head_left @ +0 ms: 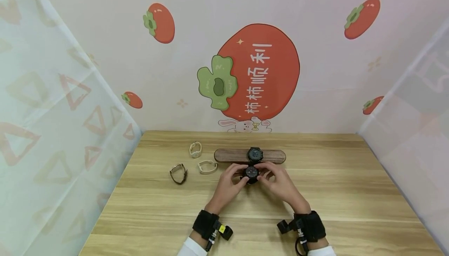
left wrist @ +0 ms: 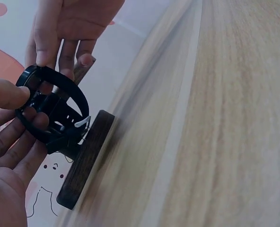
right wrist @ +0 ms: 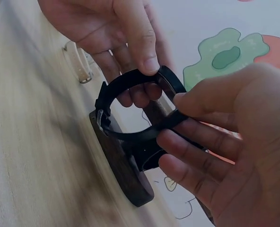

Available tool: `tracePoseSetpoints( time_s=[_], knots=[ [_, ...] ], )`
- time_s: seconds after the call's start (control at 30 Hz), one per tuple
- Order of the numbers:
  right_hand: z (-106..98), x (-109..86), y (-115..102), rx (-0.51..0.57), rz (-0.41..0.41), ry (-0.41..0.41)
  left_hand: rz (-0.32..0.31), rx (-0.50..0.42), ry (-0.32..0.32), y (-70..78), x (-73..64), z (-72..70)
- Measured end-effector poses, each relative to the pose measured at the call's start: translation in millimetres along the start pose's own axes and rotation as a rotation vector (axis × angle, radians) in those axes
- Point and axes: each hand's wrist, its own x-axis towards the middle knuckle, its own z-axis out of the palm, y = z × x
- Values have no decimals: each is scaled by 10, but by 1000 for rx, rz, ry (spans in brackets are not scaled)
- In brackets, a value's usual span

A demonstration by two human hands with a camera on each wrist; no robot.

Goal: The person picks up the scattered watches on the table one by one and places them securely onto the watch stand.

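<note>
A black watch (head_left: 251,172) with a round dark dial and a buckled strap is held between both hands, just in front of a dark wooden watch stand (head_left: 231,156). The left hand (head_left: 228,186) pinches its left side with thumb and fingers. On the opposite side, the right hand (head_left: 280,184) grips the case edge the same way. Seen from the right wrist, the strap (right wrist: 130,137) forms a closed loop above the stand's base (right wrist: 118,163). Another black watch (head_left: 255,154) sits around the stand's bar, right behind the held one.
Left of the stand, two pale watches (head_left: 195,149) (head_left: 207,166) and a dark-strapped watch (head_left: 179,174) lie on the wooden table (head_left: 147,209). A printed cloth backdrop (head_left: 175,73) rises behind the table, with cloth walls at both sides.
</note>
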Motion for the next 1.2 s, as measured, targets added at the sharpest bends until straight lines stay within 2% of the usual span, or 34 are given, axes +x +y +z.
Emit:
tracePoseSetpoints(
  time_s=[0.3, 0.5, 0.6, 0.83, 0.97, 1.2],
  knots=[
    [-43, -9, 28, 129, 41, 7, 29, -21, 16, -31, 0, 2],
    [-51, -21, 55, 185, 53, 8, 20, -88, 35, -43, 18, 1],
    [-43, -26, 74, 206, 55, 0, 35, -103, 47, -57, 14, -3],
    [-16, -18, 89, 219, 63, -12, 107, -43, 40, -72, -1, -3],
    [-10, -9, 89, 215, 55, -12, 91, 1, 26, -58, 6, 8],
    [6, -6, 84, 182, 26, -29, 21, 77, 8, -6, -6, 20]
  ],
)
